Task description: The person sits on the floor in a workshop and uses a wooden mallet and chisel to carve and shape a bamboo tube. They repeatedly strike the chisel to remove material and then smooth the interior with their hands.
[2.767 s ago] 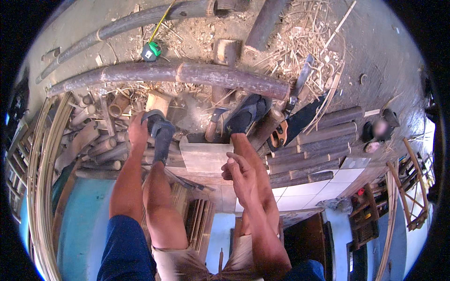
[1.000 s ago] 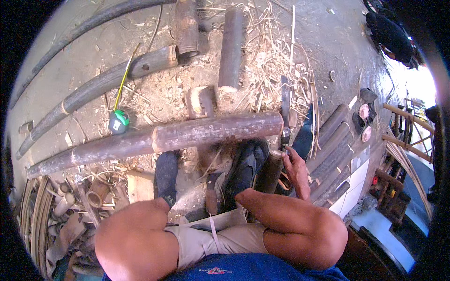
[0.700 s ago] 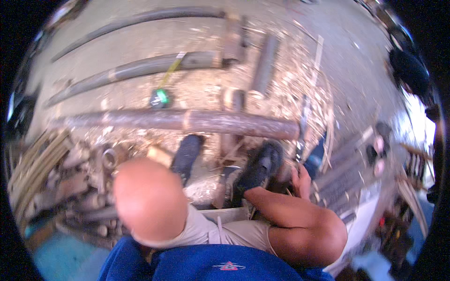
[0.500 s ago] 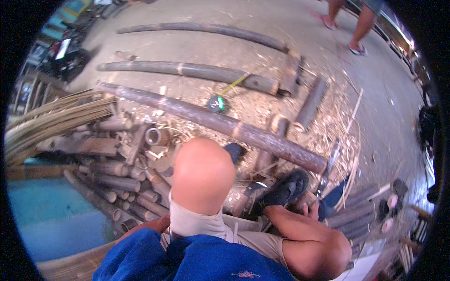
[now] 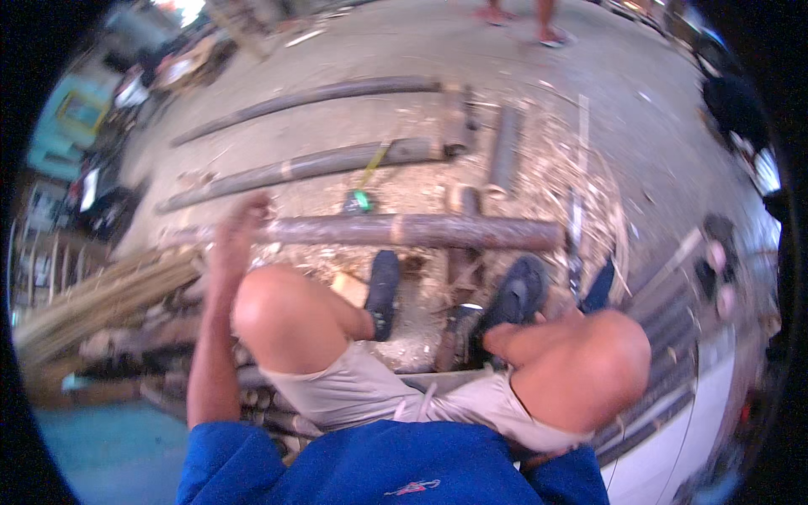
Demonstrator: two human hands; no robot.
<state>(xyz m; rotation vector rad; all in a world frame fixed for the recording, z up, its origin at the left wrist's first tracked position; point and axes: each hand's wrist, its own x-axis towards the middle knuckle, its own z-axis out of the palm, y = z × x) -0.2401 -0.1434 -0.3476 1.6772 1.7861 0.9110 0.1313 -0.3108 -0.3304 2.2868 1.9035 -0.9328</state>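
Note:
A long brown bamboo pole [image 5: 353, 231] lies crosswise in front of my feet, propped on a short bamboo piece [image 5: 464, 269]. My left hand [image 5: 246, 215], smeared by motion, is over the pole's left part; whether its fingers grip it is unclear. My right hand [image 5: 555, 308] is low beside my right shoe, partly hidden by my right knee. Close to that hand are a narrow, dark, blade-like strip [image 5: 575, 231] and a dark blue object [image 5: 598, 284]. Beyond the pole sits a black-and-green tape measure [image 5: 359, 201], its yellow tape partly out.
Two more bamboo poles [image 5: 337, 163] [image 5: 311, 100] lie farther off, near short bamboo sections [image 5: 505, 151]. Wood shavings [image 5: 547, 181] litter the floor. Bundled strips [image 5: 109, 295] are at left, stacked poles [image 5: 648, 370] at right. Another person's feet [image 5: 551, 37] stand at the far edge.
My left arm has come up from beside my left knee, bringing its hand over the pole. My left knee has swung left. The view has turned, so the pole now appears nearly level.

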